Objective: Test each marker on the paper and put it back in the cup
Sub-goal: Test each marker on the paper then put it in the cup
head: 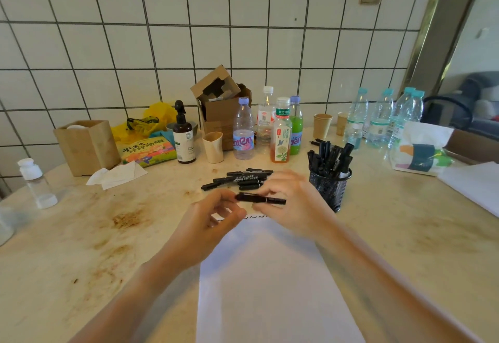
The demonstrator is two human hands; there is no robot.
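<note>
Because it is a slim plastic barrel, the black marker point(261, 198) looks light and stiff, with a smooth skin that could twist or slip if pinched only at the tip; I judge the safest hold to be one hand on the body and the other on the cap end, pulling straight along its length. It lies level at the centre of the frame, just above the top edge of the white paper point(272, 275), held off the table point(81, 248) between both hands. The left hand point(216, 215) has its fingers curled, and its fingertips point(233, 199) pinch the marker's left end, which seems to be the cap, though I cannot tell whether the cap is seated or partly off. The right hand point(289, 202) curls round the right part of the barrel, and the marker's right end shows against its palm side. A short line of scribbles point(255, 217) sits on the paper right below the fingers. Loose markers point(237, 179) lie in a small heap just behind the hands, and the mesh cup point(330, 190), crowded with more markers, stands just right of the right hand. Getting the marker in among those will likely need a gentle downward slide.
</note>
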